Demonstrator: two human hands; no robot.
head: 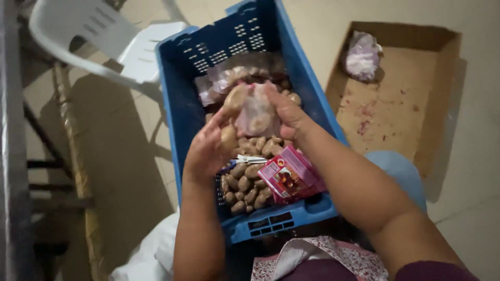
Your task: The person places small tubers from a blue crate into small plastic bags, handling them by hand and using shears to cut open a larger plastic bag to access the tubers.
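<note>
While both hands grip a clear bag (pixel 256 112) | blue crate (pixel 179 104) | tiled floor (pixel 469 208)

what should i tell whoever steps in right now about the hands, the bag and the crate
Left hand: cupped at the side of the clear bag, a brown pod at its fingers.
Right hand: grips the bag from the other side, above the blue crate.
In the crate: loose brown pods, scissors, a red packet, another filled bag at the back.
Done: one wrapped bag lies in the cardboard box.
Left: the held bag looks partly filled; many pods are loose.
</note>
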